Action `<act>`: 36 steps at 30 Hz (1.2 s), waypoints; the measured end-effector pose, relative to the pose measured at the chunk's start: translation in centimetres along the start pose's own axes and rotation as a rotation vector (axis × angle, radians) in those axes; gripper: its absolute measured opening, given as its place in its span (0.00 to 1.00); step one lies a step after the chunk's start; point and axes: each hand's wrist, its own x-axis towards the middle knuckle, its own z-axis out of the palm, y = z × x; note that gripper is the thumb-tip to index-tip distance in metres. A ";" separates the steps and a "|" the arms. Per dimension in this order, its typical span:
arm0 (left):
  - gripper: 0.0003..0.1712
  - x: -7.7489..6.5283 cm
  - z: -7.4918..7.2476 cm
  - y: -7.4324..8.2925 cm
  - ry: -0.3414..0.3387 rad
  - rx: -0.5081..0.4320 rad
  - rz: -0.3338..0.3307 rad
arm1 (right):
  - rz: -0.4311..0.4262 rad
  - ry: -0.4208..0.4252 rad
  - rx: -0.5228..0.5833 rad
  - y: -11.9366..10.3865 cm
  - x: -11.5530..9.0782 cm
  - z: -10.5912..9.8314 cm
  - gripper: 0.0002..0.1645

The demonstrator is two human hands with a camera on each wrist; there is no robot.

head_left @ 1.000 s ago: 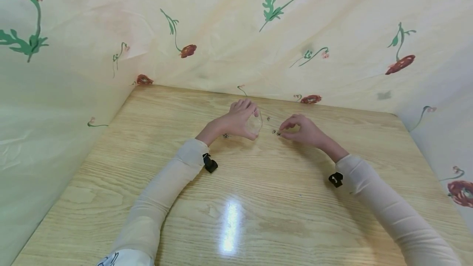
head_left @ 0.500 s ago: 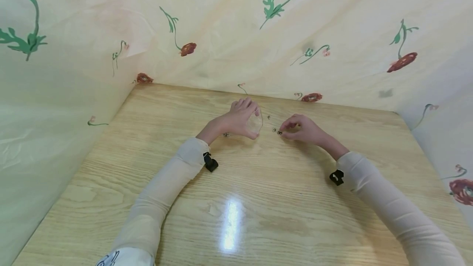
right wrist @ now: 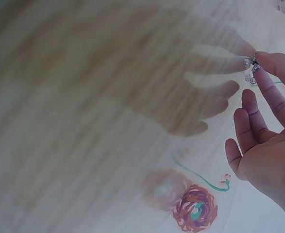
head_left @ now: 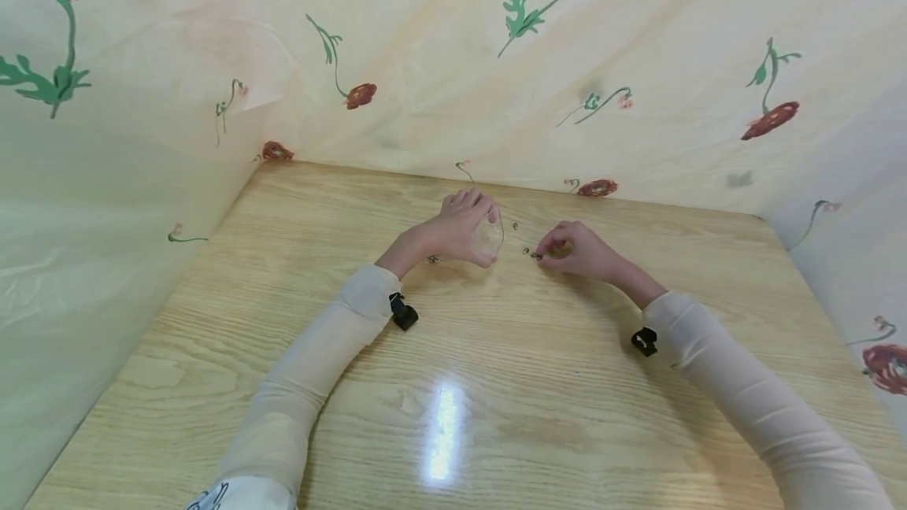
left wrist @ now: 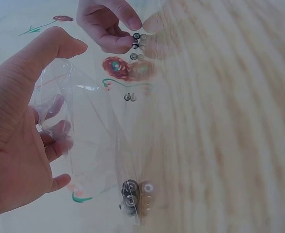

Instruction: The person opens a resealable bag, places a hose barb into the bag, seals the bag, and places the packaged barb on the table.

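Observation:
My left hand point(head_left: 460, 228) holds a clear plastic bag point(left wrist: 96, 131) by its mouth, fingers spread against the film and thumb at the near edge. Several small, round, shiny metal pieces point(left wrist: 130, 196), which look like little bearings, lie at the bag's low end. To the right, the thumb and forefinger of my right hand point(head_left: 577, 250) pinch a small metal piece point(right wrist: 255, 62) at the table surface. The other right fingers are loosely bent. Close beside these fingertips lies a loose metal piece point(head_left: 526, 251), and another metal piece point(head_left: 516, 225) sits farther back.
Both hands work over a glossy wood-grain table point(head_left: 496, 384) that mirrors them. A flower-patterned cloth point(head_left: 439, 85) hangs behind the table and along its sides. Black wrist cameras point(head_left: 404, 313) are strapped over the pale sleeves.
The right fingertips have shifted slightly at the metal piece, which now shows at a different tilt between them. My left hand and the bag stay in place.

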 end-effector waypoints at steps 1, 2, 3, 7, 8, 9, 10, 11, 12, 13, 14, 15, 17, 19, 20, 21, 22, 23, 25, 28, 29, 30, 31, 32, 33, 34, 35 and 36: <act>0.37 0.0 0.0 0.0 0.000 -0.002 0.000 | -0.008 0.001 -0.001 -0.1 0.0 0.0 0.04; 0.37 0.0 0.0 0.0 0.001 -0.004 -0.001 | -0.017 0.002 -0.002 -0.1 0.0 0.0 0.04; 0.37 0.0 0.0 0.0 0.001 -0.005 -0.001 | -0.024 0.005 -0.005 -0.2 -0.1 0.1 0.04; 0.37 -0.1 -0.1 0.1 0.006 -0.009 -0.001 | -0.040 0.015 -0.020 -0.5 -0.2 0.1 0.03; 0.37 -0.1 -0.1 0.1 0.007 -0.008 -0.001 | -0.042 0.018 -0.030 -0.6 -0.2 0.1 0.04; 0.37 -0.1 -0.1 0.1 0.008 -0.007 -0.001 | -0.043 0.021 -0.040 -0.6 -0.3 0.1 0.05; 0.37 -0.1 -0.1 0.1 0.009 -0.003 -0.003 | -0.042 0.023 -0.047 -0.6 -0.3 0.1 0.05; 0.37 -0.1 -0.2 0.1 0.010 -0.002 -0.003 | -0.042 0.024 -0.056 -0.7 -0.3 0.1 0.05; 0.36 -0.2 -0.2 0.2 0.011 -0.001 -0.004 | -0.042 0.026 -0.065 -0.7 -0.4 0.2 0.05; 0.36 -0.2 -0.2 0.2 0.011 0.001 -0.005 | -0.042 0.028 -0.074 -0.8 -0.4 0.2 0.05; 0.36 -0.2 -0.3 0.2 0.012 0.000 -0.006 | -0.040 0.028 -0.079 -0.8 -0.4 0.2 0.05; 0.36 -0.2 -0.3 0.3 0.011 -0.001 -0.008 | -0.038 0.029 -0.084 -0.8 -0.5 0.2 0.05; 0.36 -0.3 -0.4 0.4 0.009 -0.003 -0.009 | -0.035 0.031 -0.093 -0.8 -0.5 0.3 0.05; 0.35 -0.4 -0.4 0.4 0.006 -0.003 -0.009 | -0.032 0.031 -0.102 -0.8 -0.5 0.3 0.05; 0.35 -0.4 -0.4 0.4 0.004 -0.003 -0.008 | -0.030 0.031 -0.104 -0.8 -0.5 0.3 0.05; 0.35 -0.4 -0.4 0.4 0.003 -0.003 -0.007 | -0.030 0.032 -0.109 -0.7 -0.4 0.3 0.05; 0.35 -0.4 -0.4 0.4 0.002 -0.003 -0.006 | -0.028 0.031 -0.111 -0.7 -0.4 0.4 0.05; 0.36 -0.4 -0.4 0.4 0.002 -0.004 -0.005 | -0.026 0.030 -0.114 -0.7 -0.4 0.4 0.05; 0.36 -0.4 -0.4 0.4 0.003 -0.004 -0.004 | -0.024 0.029 -0.117 -0.8 -0.4 0.4 0.05; 0.36 -0.4 -0.4 0.3 0.003 -0.011 -0.007 | -0.022 0.029 -0.119 -0.8 -0.4 0.4 0.04; 0.36 -0.4 -0.4 0.3 0.003 -0.013 -0.008 | -0.022 0.030 -0.120 -0.8 -0.4 0.4 0.04; 0.36 -0.4 -0.4 0.3 0.003 -0.014 -0.010 | -0.023 0.030 -0.120 -0.8 -0.4 0.4 0.04; 0.37 -0.3 -0.4 0.3 0.003 -0.016 -0.012 | -0.022 0.031 -0.119 -0.8 -0.4 0.4 0.04; 0.37 -0.3 -0.4 0.3 0.002 -0.018 -0.013 | -0.022 0.032 -0.116 -0.8 -0.4 0.4 0.04; 0.37 -0.3 -0.4 0.3 0.001 -0.019 -0.015 | -0.022 0.031 -0.111 -0.8 -0.4 0.4 0.04; 0.37 -0.3 -0.4 0.3 0.000 -0.020 -0.015 | -0.022 0.029 -0.108 -0.8 -0.4 0.4 0.04; 0.37 -0.3 -0.4 0.3 -0.001 -0.022 -0.014 | -0.022 0.028 -0.107 -0.8 -0.4 0.4 0.04; 0.37 -0.3 -0.4 0.3 -0.002 -0.023 -0.015 | -0.021 0.026 -0.105 -0.7 -0.4 0.4 0.04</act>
